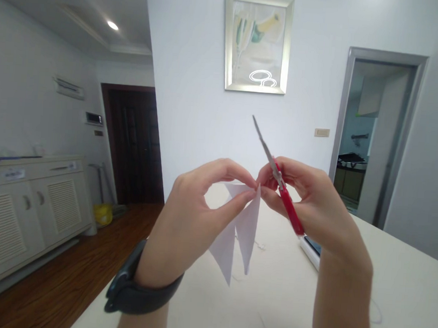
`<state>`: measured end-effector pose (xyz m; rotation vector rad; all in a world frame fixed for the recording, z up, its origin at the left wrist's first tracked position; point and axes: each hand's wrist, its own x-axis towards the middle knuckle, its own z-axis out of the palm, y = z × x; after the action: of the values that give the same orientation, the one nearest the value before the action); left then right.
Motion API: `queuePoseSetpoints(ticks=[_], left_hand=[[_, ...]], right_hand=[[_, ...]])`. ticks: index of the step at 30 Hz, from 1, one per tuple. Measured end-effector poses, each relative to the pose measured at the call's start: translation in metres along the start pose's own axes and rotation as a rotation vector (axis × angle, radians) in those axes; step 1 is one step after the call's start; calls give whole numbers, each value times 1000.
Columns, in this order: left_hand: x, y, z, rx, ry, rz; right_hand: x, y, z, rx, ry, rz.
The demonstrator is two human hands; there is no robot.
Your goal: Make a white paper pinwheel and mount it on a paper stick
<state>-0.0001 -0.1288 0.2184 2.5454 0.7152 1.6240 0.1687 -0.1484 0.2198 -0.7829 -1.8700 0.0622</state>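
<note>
Folded white paper (pixel 248 228) with pointed flaps hangs above the table, in front of my face. My left hand (pixel 204 208) pinches its top edge between thumb and forefinger. My right hand (pixel 306 200) holds a pair of scissors with red handles (pixel 291 211) against the palm, the blades pointing up and to the left. The thumb and forefinger of that hand are pressed together right at the paper's upper corner. Whether they grip the paper or something thin there is too small to tell.
Below my hands spreads a white table (pixel 200 317) with thin thread-like scraps on it. A white-edged device (pixel 310 253) lies partly behind my right wrist. To the left stand a white cabinet (pixel 31 211) and a yellow bucket (pixel 103 214) on the wooden floor.
</note>
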Motion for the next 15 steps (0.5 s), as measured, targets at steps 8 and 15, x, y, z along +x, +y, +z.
queuePoseSetpoints(ticks=[8, 15], left_hand=[[3, -3, -2, 14, -24, -24], [2, -3, -3, -121, -67, -48]], right_hand=[[0, -1, 1, 51, 6, 10], [0, -3, 3, 107, 4, 10]])
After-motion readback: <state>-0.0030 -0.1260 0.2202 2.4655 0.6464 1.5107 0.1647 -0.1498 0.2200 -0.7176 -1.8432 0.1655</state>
